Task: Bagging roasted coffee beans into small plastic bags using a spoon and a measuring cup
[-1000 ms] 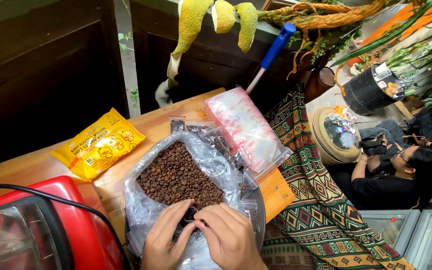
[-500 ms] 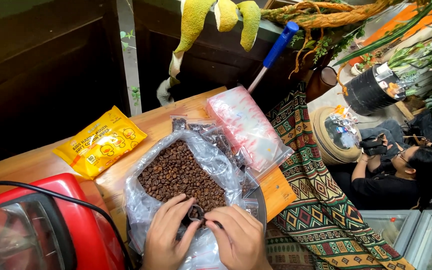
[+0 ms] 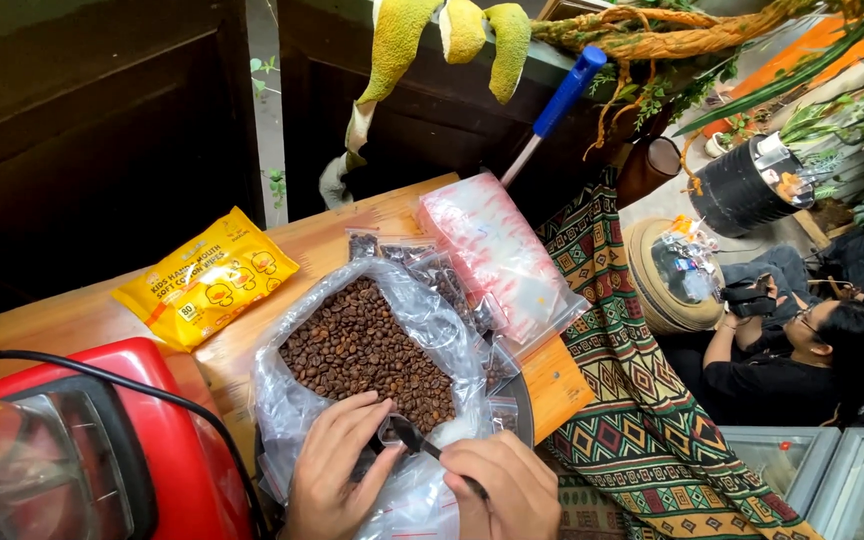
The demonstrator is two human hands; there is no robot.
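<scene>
A big clear plastic bag of roasted coffee beans [image 3: 362,345] lies open on the wooden table [image 3: 392,210]. My left hand [image 3: 337,470] pinches a small clear pouch [image 3: 389,432] at the near edge of the beans. My right hand [image 3: 502,490] grips the handle of a small black scoop [image 3: 409,436], whose tip is at the pouch's mouth. Small filled pouches of beans [image 3: 432,268] lie just behind the big bag. A stack of empty clear zip bags with red print [image 3: 502,250] rests beside them.
A yellow packet [image 3: 207,275] lies at the left of the table, and a red appliance with a black cord [image 3: 82,440] stands at the near left. A patterned cloth [image 3: 642,410] hangs off the right edge. A person in black [image 3: 802,360] sits below at the right. A blue-handled tool [image 3: 567,90] leans behind.
My hands have drawn slightly apart at the near edge of the bag. The black scoop now shows between them, pointing at the small pouch.
</scene>
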